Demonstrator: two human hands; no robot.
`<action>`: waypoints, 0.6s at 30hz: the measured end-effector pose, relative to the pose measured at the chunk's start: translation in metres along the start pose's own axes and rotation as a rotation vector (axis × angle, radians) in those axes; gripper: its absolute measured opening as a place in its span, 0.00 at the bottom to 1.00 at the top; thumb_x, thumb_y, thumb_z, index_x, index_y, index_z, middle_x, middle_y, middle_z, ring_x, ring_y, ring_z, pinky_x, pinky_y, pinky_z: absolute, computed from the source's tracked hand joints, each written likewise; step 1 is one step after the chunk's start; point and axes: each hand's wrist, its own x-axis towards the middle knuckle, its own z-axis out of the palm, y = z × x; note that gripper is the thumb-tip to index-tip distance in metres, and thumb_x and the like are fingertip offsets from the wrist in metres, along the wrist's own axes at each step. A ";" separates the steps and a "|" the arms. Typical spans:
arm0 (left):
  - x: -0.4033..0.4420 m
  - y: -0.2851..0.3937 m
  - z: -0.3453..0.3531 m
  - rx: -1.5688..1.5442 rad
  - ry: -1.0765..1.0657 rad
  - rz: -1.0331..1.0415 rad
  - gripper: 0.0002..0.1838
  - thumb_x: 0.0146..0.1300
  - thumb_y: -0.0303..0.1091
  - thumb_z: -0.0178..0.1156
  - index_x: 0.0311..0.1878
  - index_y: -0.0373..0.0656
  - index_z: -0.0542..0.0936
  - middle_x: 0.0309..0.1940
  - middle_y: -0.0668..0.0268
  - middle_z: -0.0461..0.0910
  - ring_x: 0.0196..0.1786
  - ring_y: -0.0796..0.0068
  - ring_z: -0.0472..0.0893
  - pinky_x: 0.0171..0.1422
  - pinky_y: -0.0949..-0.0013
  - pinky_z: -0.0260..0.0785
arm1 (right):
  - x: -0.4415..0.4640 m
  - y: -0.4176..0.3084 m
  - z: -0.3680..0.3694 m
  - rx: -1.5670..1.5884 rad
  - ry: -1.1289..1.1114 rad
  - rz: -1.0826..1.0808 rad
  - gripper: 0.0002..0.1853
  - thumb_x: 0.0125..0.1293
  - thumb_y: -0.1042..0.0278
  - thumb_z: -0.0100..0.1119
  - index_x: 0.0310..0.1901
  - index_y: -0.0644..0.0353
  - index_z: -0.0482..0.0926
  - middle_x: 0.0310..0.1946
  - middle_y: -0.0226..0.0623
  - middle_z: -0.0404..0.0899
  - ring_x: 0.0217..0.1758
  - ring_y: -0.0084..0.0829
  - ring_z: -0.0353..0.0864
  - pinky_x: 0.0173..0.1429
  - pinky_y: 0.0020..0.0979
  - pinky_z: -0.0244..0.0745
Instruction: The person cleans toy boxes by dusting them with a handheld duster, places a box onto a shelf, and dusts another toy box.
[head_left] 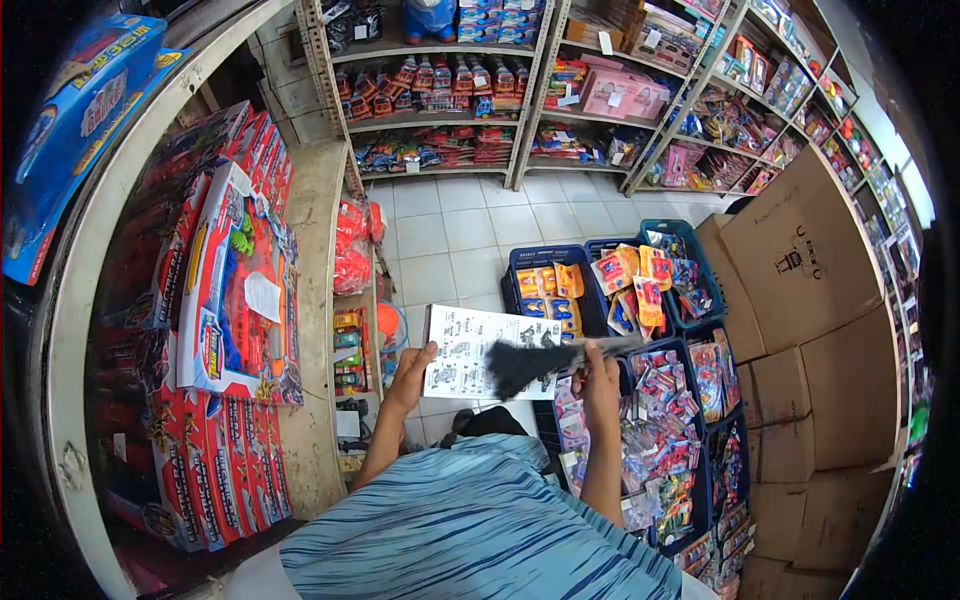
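Note:
My left hand [408, 378] grips the left edge of a flat white box or booklet [455, 350] printed with small black drawings; which of the two it is, I cannot tell. In my right hand [598, 385] is a dusting brush [525, 366], its dark bristles pointing left across the right half of the printed face. Its handle sticks out to the right past my fingers. Whether the bristles touch the surface is unclear.
Blue crates [700, 430] of packaged toys stand on the floor, with large cardboard boxes [810, 260] on the right. Boxed toy sets [240, 290] fill the left shelf [312, 400]. Metal shelves [430, 122] of toys line the back. White tiles [445, 235] cover the floor.

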 end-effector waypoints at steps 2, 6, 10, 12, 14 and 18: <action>0.008 -0.017 -0.007 -0.024 -0.026 -0.004 0.29 0.71 0.56 0.53 0.20 0.44 0.75 0.19 0.80 0.69 0.24 0.88 0.65 0.29 0.75 0.54 | -0.010 -0.013 0.004 -0.060 -0.127 -0.036 0.17 0.72 0.50 0.57 0.35 0.55 0.70 0.18 0.26 0.69 0.15 0.17 0.67 0.18 0.21 0.59; 0.009 -0.020 -0.007 -0.036 -0.034 -0.013 0.30 0.71 0.57 0.53 0.18 0.45 0.72 0.18 0.80 0.66 0.24 0.88 0.63 0.30 0.75 0.52 | -0.005 -0.007 0.007 -0.029 -0.101 -0.102 0.18 0.72 0.48 0.58 0.41 0.56 0.73 0.19 0.26 0.73 0.15 0.17 0.68 0.18 0.21 0.59; 0.004 -0.006 -0.004 0.033 -0.001 -0.004 0.31 0.71 0.59 0.53 0.18 0.45 0.71 0.18 0.80 0.65 0.24 0.88 0.62 0.30 0.74 0.52 | -0.003 -0.001 -0.001 -0.117 -0.213 -0.044 0.16 0.72 0.50 0.58 0.41 0.56 0.73 0.19 0.25 0.72 0.15 0.17 0.68 0.18 0.21 0.60; 0.003 -0.002 0.000 0.039 0.010 0.004 0.31 0.71 0.59 0.53 0.18 0.44 0.71 0.18 0.80 0.65 0.24 0.88 0.62 0.30 0.74 0.51 | -0.005 -0.001 0.001 -0.152 -0.203 -0.058 0.16 0.72 0.51 0.58 0.42 0.56 0.72 0.19 0.25 0.72 0.15 0.17 0.68 0.18 0.21 0.60; 0.002 0.004 0.002 0.040 0.015 0.005 0.31 0.71 0.59 0.53 0.17 0.45 0.70 0.18 0.80 0.64 0.24 0.88 0.62 0.30 0.73 0.51 | -0.003 0.003 0.003 0.022 -0.148 -0.076 0.16 0.72 0.51 0.58 0.42 0.57 0.73 0.19 0.26 0.73 0.15 0.17 0.69 0.17 0.22 0.61; 0.009 -0.015 -0.010 0.036 -0.037 0.007 0.32 0.71 0.60 0.52 0.17 0.45 0.70 0.18 0.80 0.64 0.24 0.87 0.61 0.30 0.73 0.51 | -0.002 -0.002 0.000 -0.049 -0.168 -0.049 0.16 0.73 0.51 0.57 0.43 0.56 0.72 0.19 0.27 0.73 0.15 0.18 0.70 0.17 0.21 0.62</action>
